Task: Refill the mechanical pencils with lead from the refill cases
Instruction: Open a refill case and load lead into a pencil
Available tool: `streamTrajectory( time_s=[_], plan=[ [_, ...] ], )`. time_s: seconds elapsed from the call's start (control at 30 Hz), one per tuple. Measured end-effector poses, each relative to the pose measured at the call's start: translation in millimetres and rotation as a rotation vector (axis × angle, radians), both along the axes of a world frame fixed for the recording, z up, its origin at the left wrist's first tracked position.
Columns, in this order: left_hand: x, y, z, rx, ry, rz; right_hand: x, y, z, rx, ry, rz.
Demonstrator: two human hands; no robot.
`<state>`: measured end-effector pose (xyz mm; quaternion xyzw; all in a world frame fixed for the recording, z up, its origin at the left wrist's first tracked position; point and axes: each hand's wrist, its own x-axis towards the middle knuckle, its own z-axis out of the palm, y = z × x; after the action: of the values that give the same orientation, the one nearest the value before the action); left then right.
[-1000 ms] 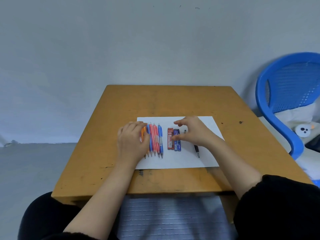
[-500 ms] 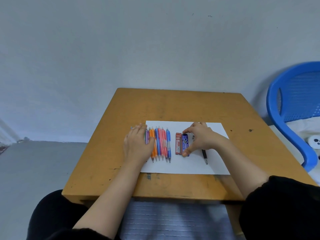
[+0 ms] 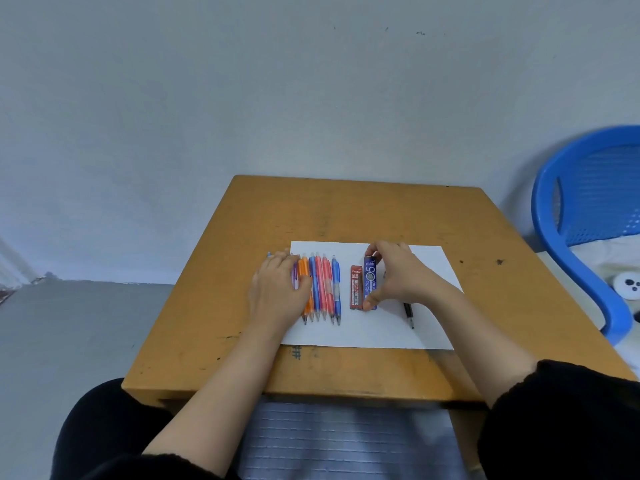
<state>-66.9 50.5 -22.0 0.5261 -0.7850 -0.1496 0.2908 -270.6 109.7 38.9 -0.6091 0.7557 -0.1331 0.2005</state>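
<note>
Several mechanical pencils point(image 3: 322, 289) in orange, blue and pink lie side by side on a white sheet of paper point(image 3: 374, 332). My left hand point(image 3: 277, 292) rests flat on the leftmost pencils, fingers straight. A red refill case point(image 3: 355, 287) lies to the right of the row. Beside it is a blue refill case point(image 3: 370, 282), which my right hand point(image 3: 398, 275) pinches lengthwise between thumb and fingers. A black pencil point(image 3: 408, 313) lies partly under my right wrist.
The paper lies on a small orange-brown wooden table point(image 3: 346, 213) against a grey wall. A blue plastic chair point(image 3: 588, 216) stands to the right with a small white round object point(image 3: 628, 285) beside it. Grey floor stretches to the left.
My right hand has closed its thumb and fingers on the two ends of the blue refill case. My left hand has slid slightly left over the pencils.
</note>
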Motion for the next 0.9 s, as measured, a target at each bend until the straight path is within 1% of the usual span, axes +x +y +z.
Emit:
streamTrajectory(
  time_s=[0.1,0.23,0.3,0.43,0.53,0.67,0.77,0.9],
  plan=[
    [-0.6,1.5,-0.9,-0.078,0.009,-0.017,5.8,7.2,0.7,-0.103,-0.145,-0.04],
    [-5.3,7.1,-0.3,-0.317,-0.058,-0.11,14.1,16.4,-2.5,-0.245,-0.26,-0.103],
    [-9.2,10.5,0.3,-0.391,-0.079,-0.169,17.3,20.7,-5.2,-0.317,-0.324,-0.138],
    [-15.0,15.9,3.5,-0.484,-0.051,-0.271,24.4,28.1,-4.0,-0.423,-0.523,-0.201],
    [-17.6,20.2,5.9,-0.572,0.01,-0.327,27.9,33.9,-3.6,-0.5,-0.688,-0.255],
    [-21.9,28.9,8.4,-0.661,0.058,-0.412,34.8,42.3,-5.3,-0.592,-0.887,-0.335],
    [-25.4,30.6,6.3,-0.691,0.029,-0.472,39.6,47.2,-7.5,-0.608,-0.943,-0.352],
    [-26.2,28.0,0.8,-0.691,0.004,-0.476,41.3,51.3,-11.0,-0.589,-1.019,-0.371]
  ],
)
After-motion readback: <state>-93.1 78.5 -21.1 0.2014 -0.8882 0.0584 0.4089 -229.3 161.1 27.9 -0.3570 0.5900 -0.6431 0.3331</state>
